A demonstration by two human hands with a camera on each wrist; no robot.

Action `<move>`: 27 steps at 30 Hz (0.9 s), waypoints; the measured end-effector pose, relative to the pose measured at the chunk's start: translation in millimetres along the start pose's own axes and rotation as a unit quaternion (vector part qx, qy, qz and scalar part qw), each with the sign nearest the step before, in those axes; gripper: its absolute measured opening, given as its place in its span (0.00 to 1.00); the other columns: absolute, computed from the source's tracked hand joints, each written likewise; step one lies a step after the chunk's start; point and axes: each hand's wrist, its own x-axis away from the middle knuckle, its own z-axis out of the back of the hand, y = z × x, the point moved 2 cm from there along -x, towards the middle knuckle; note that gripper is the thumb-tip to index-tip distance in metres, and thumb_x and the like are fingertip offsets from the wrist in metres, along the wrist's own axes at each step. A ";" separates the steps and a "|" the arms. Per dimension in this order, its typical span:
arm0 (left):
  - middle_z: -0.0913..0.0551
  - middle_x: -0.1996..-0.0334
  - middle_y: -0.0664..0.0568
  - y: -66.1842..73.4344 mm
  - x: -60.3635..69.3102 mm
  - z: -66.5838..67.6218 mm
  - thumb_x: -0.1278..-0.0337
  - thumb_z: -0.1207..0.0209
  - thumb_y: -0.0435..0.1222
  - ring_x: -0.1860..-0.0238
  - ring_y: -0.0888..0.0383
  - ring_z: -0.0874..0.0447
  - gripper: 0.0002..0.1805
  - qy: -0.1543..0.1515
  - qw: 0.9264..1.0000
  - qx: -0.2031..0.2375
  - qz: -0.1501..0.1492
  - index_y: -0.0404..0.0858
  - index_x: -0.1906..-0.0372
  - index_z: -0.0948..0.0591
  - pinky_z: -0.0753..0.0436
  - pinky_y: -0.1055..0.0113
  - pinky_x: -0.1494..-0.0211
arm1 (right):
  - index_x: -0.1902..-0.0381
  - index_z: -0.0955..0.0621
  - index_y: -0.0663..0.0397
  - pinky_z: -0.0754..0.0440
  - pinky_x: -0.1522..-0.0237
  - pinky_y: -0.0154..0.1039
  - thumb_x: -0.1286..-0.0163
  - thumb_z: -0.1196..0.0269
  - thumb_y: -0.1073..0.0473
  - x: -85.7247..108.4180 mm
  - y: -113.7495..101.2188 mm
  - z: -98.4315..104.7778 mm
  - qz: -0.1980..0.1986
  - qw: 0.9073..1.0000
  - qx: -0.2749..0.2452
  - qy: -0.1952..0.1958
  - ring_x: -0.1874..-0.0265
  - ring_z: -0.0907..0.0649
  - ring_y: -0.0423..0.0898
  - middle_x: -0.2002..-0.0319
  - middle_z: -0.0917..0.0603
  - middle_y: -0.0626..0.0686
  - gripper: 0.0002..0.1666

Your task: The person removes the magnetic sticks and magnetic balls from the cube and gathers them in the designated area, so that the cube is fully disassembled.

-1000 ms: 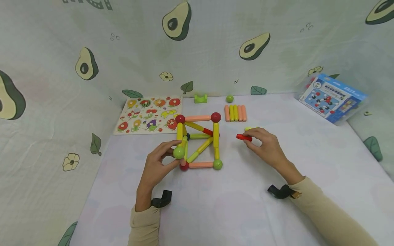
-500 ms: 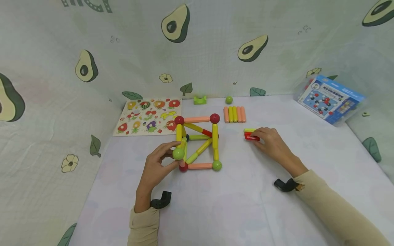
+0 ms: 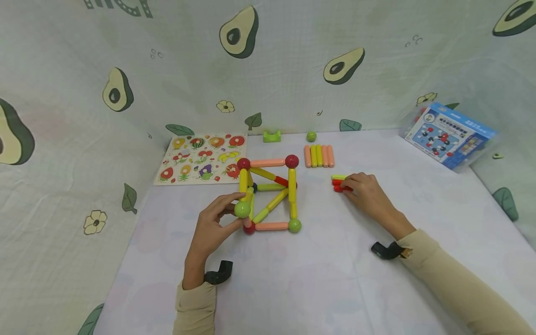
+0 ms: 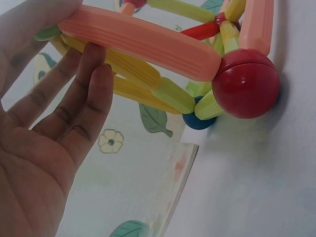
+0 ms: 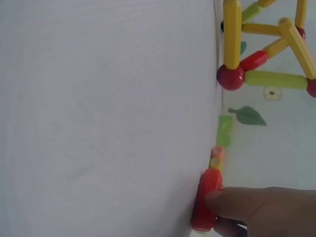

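A frame of coloured rods and balls (image 3: 268, 163) stands on the table. My left hand (image 3: 215, 225) pinches it at its near left, around a green ball (image 3: 242, 209); in the left wrist view, fingers (image 4: 96, 84) curl by a pink rod (image 4: 143, 42) ending in a red ball (image 4: 245, 83). To the right, my right hand (image 3: 368, 195) holds a short red rod (image 3: 338, 189) between thumb and fingers, beside another red rod (image 3: 336, 182) and a light green one (image 3: 338, 177). The right wrist view shows the thumb on the red rod (image 5: 206, 197).
Behind the frame lie a fruit picture board (image 3: 201, 158), a green notched block (image 3: 272, 137) and a green ball (image 3: 311, 136). A row of pink and yellow rods (image 3: 319, 156) lies right of it. A blue box in clear wrap (image 3: 450, 135) is at the back right.
My right hand has moved slightly right and set its red rod down alongside the other short rods, with fingers still on it. My left hand keeps its hold on the frame.
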 end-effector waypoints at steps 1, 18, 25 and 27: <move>0.21 0.44 0.52 -3.4 0.0 0.5 0.48 0.29 0.24 0.53 0.52 0.17 0.33 0.001 1.000 0.001 0.000 0.43 0.36 0.22 0.19 0.68 0.44 | 0.61 0.13 0.62 0.29 0.58 0.49 0.48 0.24 0.72 -0.3 0.0 -0.5 0.000 1.000 -0.002 -0.001 0.57 0.20 0.56 0.60 0.14 0.59 0.15; 0.21 0.44 0.58 -26.6 -0.6 2.3 0.48 0.27 0.29 0.55 0.57 0.17 0.34 -0.003 1.000 0.002 -0.028 0.52 0.35 0.22 0.17 0.61 0.45 | 0.51 0.18 0.59 0.16 0.57 0.49 0.39 0.27 0.65 -15.8 -69.2 6.4 0.008 0.988 -0.152 0.038 0.58 0.18 0.49 0.56 0.16 0.54 0.18; 0.21 0.44 0.53 -27.6 -1.0 -0.2 0.50 0.28 0.24 0.55 0.52 0.17 0.34 0.003 1.000 0.002 -0.011 0.45 0.35 0.22 0.19 0.68 0.45 | 0.39 0.30 0.60 0.16 0.49 0.46 0.35 0.30 0.63 -30.3 -120.5 -15.9 -0.061 0.946 -0.317 0.027 0.53 0.16 0.49 0.46 0.23 0.58 0.30; 0.21 0.44 0.51 -28.1 -1.7 -2.6 0.50 0.28 0.23 0.55 0.51 0.17 0.34 0.002 1.000 0.003 -0.009 0.42 0.35 0.22 0.19 0.69 0.45 | 0.38 0.33 0.62 0.17 0.48 0.46 0.36 0.30 0.66 -31.9 -124.8 -22.9 -0.081 0.934 -0.347 0.035 0.52 0.15 0.51 0.45 0.25 0.58 0.33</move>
